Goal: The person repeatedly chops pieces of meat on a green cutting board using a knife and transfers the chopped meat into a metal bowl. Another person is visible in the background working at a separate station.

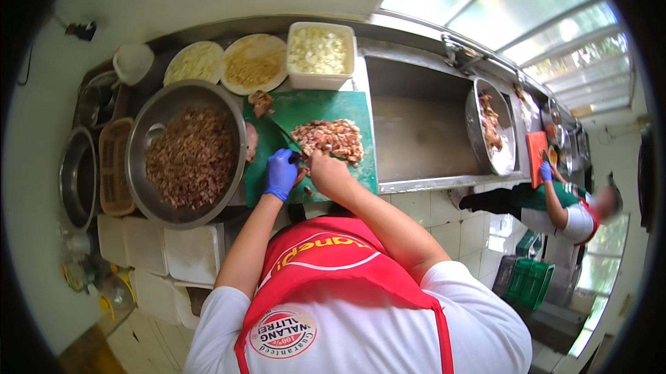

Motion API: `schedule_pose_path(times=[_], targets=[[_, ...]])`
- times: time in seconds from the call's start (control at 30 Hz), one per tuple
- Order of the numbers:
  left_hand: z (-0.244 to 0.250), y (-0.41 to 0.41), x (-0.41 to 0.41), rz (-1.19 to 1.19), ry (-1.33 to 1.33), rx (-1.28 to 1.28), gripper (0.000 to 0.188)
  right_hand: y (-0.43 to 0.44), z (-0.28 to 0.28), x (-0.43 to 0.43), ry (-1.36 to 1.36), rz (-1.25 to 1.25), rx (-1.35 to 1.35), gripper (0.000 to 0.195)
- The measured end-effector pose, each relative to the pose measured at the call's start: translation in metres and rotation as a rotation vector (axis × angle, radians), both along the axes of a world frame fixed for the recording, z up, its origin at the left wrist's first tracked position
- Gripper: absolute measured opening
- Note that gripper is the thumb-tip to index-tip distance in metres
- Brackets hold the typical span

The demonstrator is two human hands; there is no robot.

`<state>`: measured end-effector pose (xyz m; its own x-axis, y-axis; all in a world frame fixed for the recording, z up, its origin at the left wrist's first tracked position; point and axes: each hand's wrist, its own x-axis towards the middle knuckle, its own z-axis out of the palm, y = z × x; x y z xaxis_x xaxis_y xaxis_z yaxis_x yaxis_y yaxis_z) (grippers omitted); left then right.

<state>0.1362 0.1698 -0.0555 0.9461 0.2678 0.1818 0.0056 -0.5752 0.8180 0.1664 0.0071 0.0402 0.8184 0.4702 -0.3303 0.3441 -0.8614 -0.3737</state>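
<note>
A green cutting board point(333, 106) lies before me with a heap of diced raw meat point(333, 139) on it. My right hand point(329, 174), bare, is closed around a knife point(283, 131) whose blade slants toward the board's far left. Close beside it, my left hand point(281, 174) wears a blue glove, its fingers curled on a piece of meat point(300, 175) that is partly hidden between the hands. Another meat piece point(260, 102) sits at the board's far left corner. A larger pale piece point(251, 141) lies at the left edge.
Left of the board stands a large steel bowl point(190, 158) of chopped meat. Behind are two plates point(255, 64) point(193, 62) of chopped ingredients and a white tub point(320, 82). A sink point(421, 135) adjoins at right, holding a meat basin point(476, 124). Farther right, a co-worker point(559, 207) works at a red board point(536, 153).
</note>
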Motion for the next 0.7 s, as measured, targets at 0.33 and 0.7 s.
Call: schedule_pose_path(times=[0.33, 0.7], targets=[[0.017, 0.001, -0.002, -0.055, 0.013, -0.008, 0.007, -0.004, -0.005, -0.011, -0.018, -0.013, 0.07, 0.038], [0.05, 0.002, -0.076, -0.121, 0.119, 0.094, 0.021, -0.032, 0.006, -0.04, 0.032, 0.075, -0.105, 0.026]])
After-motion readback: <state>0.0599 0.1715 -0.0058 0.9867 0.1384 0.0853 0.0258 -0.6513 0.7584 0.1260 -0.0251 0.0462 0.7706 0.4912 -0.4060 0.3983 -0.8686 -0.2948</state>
